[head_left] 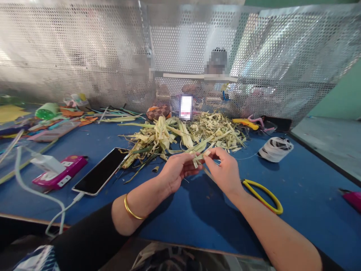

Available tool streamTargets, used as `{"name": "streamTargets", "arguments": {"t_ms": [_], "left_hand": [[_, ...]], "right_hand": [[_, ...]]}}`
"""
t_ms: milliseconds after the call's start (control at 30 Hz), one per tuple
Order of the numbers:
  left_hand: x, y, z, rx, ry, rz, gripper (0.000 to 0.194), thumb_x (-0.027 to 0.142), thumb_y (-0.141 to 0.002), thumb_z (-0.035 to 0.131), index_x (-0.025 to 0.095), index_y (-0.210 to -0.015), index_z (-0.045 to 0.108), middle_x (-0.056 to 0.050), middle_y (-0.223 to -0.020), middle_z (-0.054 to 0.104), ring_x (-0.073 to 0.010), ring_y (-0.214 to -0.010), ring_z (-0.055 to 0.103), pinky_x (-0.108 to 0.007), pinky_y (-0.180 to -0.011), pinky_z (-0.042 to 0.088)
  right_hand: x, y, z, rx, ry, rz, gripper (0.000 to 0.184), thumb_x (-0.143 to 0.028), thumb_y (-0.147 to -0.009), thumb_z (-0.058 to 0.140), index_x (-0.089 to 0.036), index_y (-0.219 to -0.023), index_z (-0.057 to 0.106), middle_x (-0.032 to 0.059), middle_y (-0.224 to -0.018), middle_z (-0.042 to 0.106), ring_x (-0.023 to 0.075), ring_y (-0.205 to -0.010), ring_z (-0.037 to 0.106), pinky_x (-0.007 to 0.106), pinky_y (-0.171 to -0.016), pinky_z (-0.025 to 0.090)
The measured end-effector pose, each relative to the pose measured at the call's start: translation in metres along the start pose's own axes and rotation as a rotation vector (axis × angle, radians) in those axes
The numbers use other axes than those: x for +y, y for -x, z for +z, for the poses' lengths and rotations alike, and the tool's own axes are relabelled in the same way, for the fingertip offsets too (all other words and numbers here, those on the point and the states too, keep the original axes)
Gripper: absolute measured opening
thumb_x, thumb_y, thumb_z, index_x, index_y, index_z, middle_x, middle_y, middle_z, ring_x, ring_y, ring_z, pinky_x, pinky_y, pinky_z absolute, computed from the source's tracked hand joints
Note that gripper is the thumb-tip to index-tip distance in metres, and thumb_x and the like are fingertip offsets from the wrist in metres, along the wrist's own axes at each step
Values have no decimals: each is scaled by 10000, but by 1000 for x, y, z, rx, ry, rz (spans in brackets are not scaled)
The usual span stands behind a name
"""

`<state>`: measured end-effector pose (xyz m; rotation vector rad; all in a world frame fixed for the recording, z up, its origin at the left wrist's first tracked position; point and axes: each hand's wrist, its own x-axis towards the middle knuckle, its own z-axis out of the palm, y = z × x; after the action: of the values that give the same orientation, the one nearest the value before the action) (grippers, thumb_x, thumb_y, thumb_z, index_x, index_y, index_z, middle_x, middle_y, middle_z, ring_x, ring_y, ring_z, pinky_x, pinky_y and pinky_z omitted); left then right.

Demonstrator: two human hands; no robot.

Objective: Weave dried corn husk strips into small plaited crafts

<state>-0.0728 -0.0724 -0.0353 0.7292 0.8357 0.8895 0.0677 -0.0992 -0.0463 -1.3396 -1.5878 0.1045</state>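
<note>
Pale dried corn husk strips (195,162) are pinched between my two hands above the blue table. My left hand (177,168), below a gold bangle, is closed on the folded strips from the left. On the other side my right hand (224,169) pinches an end of the same strips with thumb and forefinger. A thin white thread runs from near my right hand toward a thread spool (275,149). Behind both hands lies a loose pile of husks (162,137), with finer shreds (218,130) to its right. A yellow-handled tool (263,196), its head hidden, lies beside my right wrist.
A charging phone (101,171) and a magenta power strip (73,167) with a white plug lie at left. Coloured strips and a green cup (47,111) are farther back. A perforated metal screen (191,37) bounds the table; people sit beyond it. A lit phone (186,107) stands near it.
</note>
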Motion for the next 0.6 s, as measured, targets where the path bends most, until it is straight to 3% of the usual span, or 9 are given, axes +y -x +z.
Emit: {"name": "streamTargets", "arguments": {"t_ms": [167, 300, 367, 433, 533, 600], "left_hand": [[1, 0, -1, 33, -68, 43, 147, 106, -730, 633, 111, -864, 693, -67, -728, 705, -119, -562, 645, -194, -518, 514], [3, 0, -1, 90, -84, 58, 144, 83, -723, 630, 108, -854, 685, -68, -710, 704, -106, -519, 625, -183, -481, 493], [6, 0, -1, 110, -61, 66, 143, 99, -730, 627, 115, -861, 684, -73, -736, 711, -104, -531, 627, -180, -479, 489], [8, -1, -2, 138, -28, 73, 134, 108, -732, 623, 125, -850, 683, -66, -750, 712, -98, -541, 628, -169, -469, 476], [10, -3, -3, 176, -10, 79, 121, 105, -709, 630, 140, -812, 684, -42, -717, 699, -84, -534, 619, -147, -438, 436], [10, -4, -4, 175, -32, 88, 116, 105, -681, 648, 140, -786, 683, -40, -717, 696, -78, -520, 607, -143, -423, 413]], "right_hand": [[4, -3, 2, -165, -147, 291, 89, -223, -740, 513, -200, -660, 546, -11, -569, 605, 163, -540, 589, 270, -536, 444], [8, -5, 0, -252, -138, 297, 44, -218, -759, 522, -194, -782, 551, -7, -597, 645, 173, -530, 624, 269, -517, 457], [10, -7, -4, -247, 18, 129, 188, -197, -766, 551, -184, -953, 546, 9, -688, 682, 177, -569, 632, 279, -552, 455], [10, -9, -8, -240, 211, -175, 284, -167, -783, 561, -180, -1065, 538, 27, -777, 696, 181, -656, 635, 298, -648, 450], [6, -12, -15, -234, 429, -607, 229, -140, -847, 509, -200, -1048, 601, 37, -830, 677, 163, -717, 600, 312, -779, 403], [2, -13, -18, -207, 499, -734, 218, -138, -886, 461, -223, -941, 654, 23, -798, 648, 142, -687, 558, 310, -807, 376]]}}
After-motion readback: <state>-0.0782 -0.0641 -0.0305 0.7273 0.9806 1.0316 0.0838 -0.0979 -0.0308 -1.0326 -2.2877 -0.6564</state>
